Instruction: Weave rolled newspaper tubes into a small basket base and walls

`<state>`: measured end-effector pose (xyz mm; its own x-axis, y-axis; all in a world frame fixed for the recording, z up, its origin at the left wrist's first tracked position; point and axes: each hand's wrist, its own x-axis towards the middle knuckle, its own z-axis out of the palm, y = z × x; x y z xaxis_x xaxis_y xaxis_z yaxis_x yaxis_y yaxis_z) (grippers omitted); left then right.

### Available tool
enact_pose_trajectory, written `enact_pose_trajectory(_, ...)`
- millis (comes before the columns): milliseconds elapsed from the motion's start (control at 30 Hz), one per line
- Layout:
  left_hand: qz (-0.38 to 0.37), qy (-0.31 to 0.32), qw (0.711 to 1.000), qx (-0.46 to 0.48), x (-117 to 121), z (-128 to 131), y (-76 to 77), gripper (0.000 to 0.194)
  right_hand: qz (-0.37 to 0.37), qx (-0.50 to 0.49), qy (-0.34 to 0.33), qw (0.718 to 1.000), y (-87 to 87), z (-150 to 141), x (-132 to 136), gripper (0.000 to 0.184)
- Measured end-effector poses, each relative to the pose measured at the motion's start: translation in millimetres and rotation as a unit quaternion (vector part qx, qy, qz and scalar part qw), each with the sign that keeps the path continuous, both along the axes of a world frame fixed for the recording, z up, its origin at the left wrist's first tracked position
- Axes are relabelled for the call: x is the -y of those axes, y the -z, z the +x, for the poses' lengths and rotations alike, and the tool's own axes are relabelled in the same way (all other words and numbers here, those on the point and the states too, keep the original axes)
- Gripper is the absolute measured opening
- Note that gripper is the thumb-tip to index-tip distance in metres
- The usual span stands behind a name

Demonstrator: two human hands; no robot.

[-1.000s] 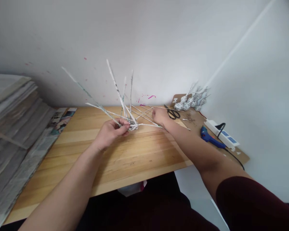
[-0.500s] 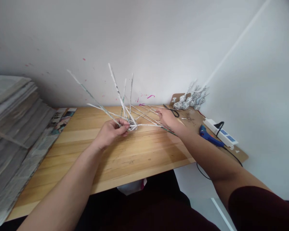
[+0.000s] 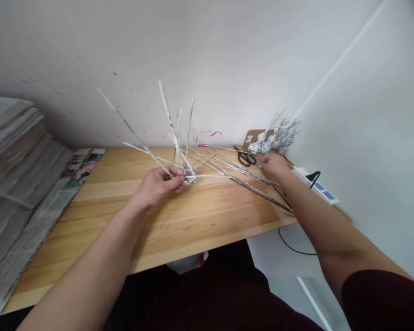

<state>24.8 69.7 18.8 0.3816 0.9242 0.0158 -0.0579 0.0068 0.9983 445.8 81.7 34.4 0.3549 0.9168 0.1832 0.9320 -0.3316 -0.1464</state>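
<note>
My left hand (image 3: 160,186) pinches the small knotted base (image 3: 190,178) of a weave made from rolled newspaper sticks. Several sticks fan out from that base, some upward and some to the right over the wooden table. My right hand (image 3: 273,165) is over the brown board at the right, its fingers curled together. What lies between those fingers, if anything, is too small to make out. Black-handled scissors (image 3: 246,157) lie just left of it. Loose paper sticks (image 3: 243,170) lie crosswise between my two hands.
A tall stack of newspapers (image 3: 14,161) stands at the left. Small woven paper pieces (image 3: 276,140) sit by the wall at the back right. A white power strip (image 3: 319,188) lies beyond my right forearm, and a black cord (image 3: 293,249) hangs below the table edge.
My right hand has moved right, from the paper sticks past the scissors to the board. Its forearm now covers the blue glue gun. My left hand keeps its hold on the base.
</note>
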Motion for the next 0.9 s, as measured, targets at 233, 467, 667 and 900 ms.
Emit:
enact_pose_trajectory(233, -0.059, -0.005, 0.998, 0.006, 5, 4, -3.8, 0.030, -0.043, 0.022, 0.019, 0.999, 11.5, 10, 8, 0.013)
enact_pose_trajectory(467, -0.098, -0.013, 0.995, 0.010, 4, 6, -5.7, 0.018, 0.165, -0.208, -0.200, 0.943, -29.9, -82, 34, 0.016)
enact_pose_trajectory(667, -0.087, 0.007, 0.996, 0.009, 6, 5, -6.0, 0.013, 0.104, -0.207, -0.400, 0.887, -54.5, -200, 63, 0.016)
enact_pose_trajectory(900, -0.107, 0.008, 0.994, 0.018, 7, 6, -11.5, 0.007, 0.166, -0.179, -0.411, 0.878, -30.1, -225, 52, 0.009)
